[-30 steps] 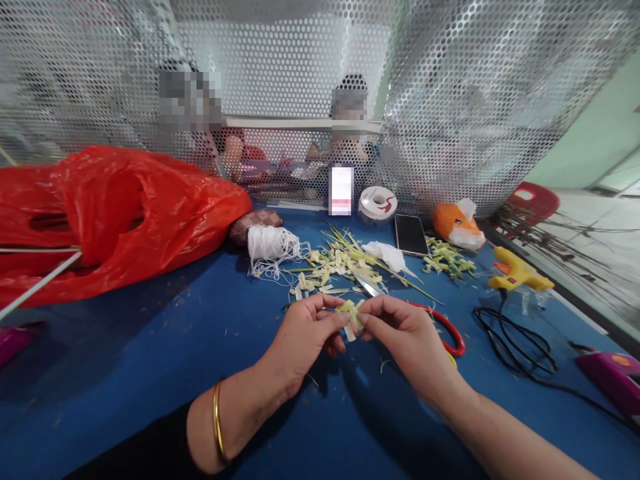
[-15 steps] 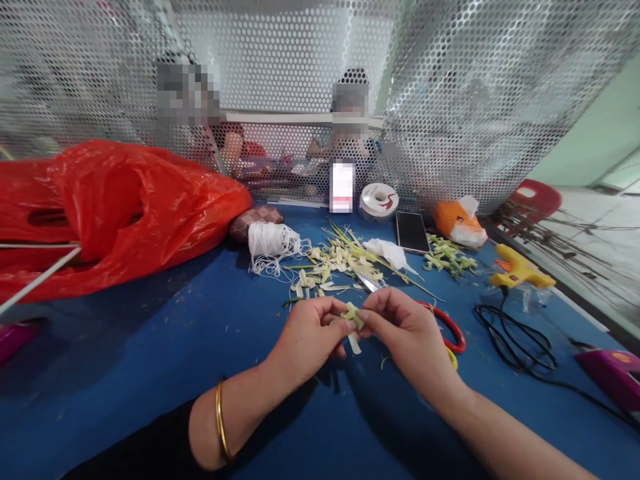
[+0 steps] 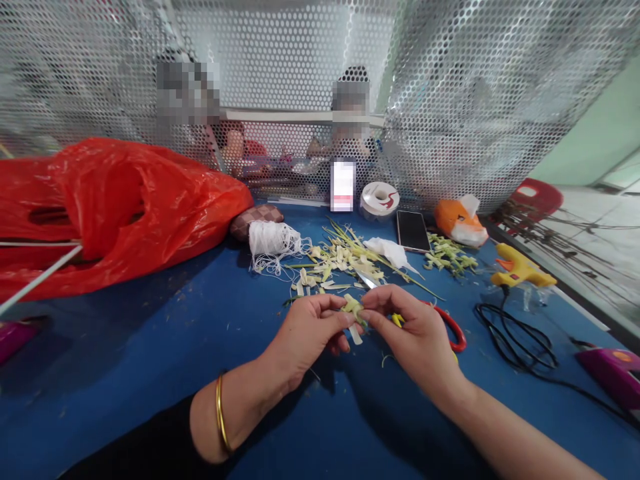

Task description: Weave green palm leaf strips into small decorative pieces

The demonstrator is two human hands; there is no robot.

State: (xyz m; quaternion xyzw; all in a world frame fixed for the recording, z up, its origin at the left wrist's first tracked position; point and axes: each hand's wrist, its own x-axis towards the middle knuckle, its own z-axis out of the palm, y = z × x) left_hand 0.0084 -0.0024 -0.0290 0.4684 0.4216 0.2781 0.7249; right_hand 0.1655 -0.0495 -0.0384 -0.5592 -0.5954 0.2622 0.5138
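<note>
Between my two hands is a small piece of folded pale green leaf strip point(image 3: 353, 305), with one strip end hanging below. My left hand point(image 3: 313, 327) pinches its left side between thumb and fingers. From the right, my right hand point(image 3: 413, 327) grips its other edge with thumb and forefinger. Scissors point(image 3: 453, 328) with red and yellow on the handles lie partly hidden behind my right hand, their blades pointing to the leaf scraps. Just beyond my hands lies a loose pile of cut strips and stalks point(image 3: 343, 257).
A spool of white string point(image 3: 273, 239) and a red plastic bag point(image 3: 125, 213) lie to the left. Farther back are a ribbon roll point(image 3: 379, 199), a phone point(image 3: 413, 231) and an orange tissue pack point(image 3: 459, 223). A yellow glue gun point(image 3: 523, 267) with a black cord point(image 3: 515, 353) is at right.
The leaf piece has turned slightly and risen a little in my fingers. My right hand has shifted slightly, showing more yellow of the scissors behind it.
</note>
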